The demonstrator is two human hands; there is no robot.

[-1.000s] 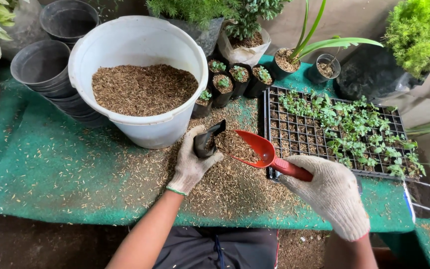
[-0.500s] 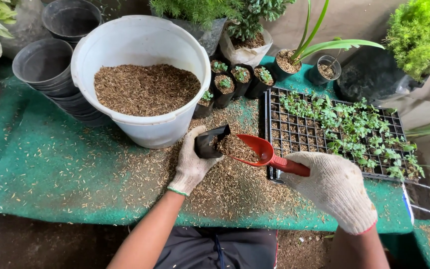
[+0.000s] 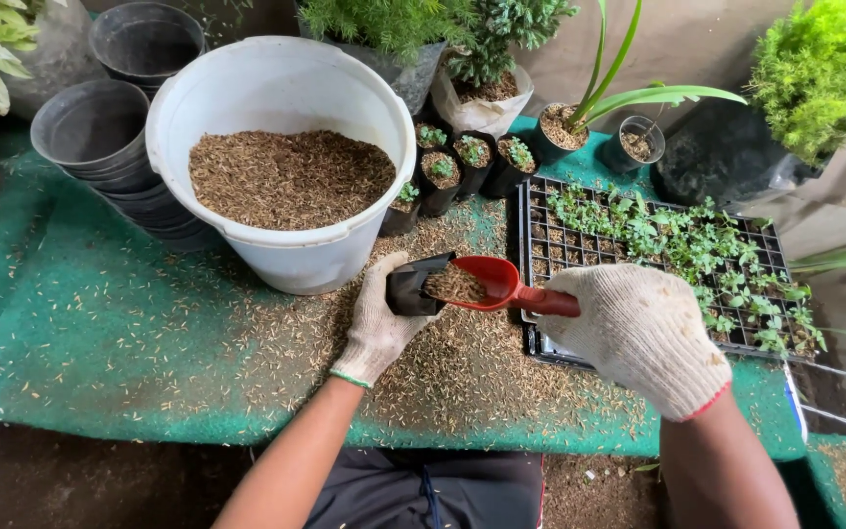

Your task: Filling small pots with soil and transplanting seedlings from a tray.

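My left hand (image 3: 379, 321), in a white knit glove, grips a small black plastic grow bag (image 3: 409, 289) and holds its mouth open toward the right. My right hand (image 3: 643, 331), also gloved, holds the handle of a red scoop (image 3: 501, 286). The scoop is loaded with brown husk, and its tip sits inside the bag's mouth. Both hands hover over a heap of loose husk (image 3: 462, 362) spread on the green mat (image 3: 100, 333).
A white bucket (image 3: 286, 250) of husk stands just behind my left hand. Stacked black pots (image 3: 100, 142) lie to its left. Several small filled bags with seedlings (image 3: 457, 162) sit behind. A black seedling tray (image 3: 658, 255) lies right, with potted plants beyond.
The red scoop was empty a second ago; it picked up husk from the heap and moved left until its tip entered the bag. My right hand shifted left and up.
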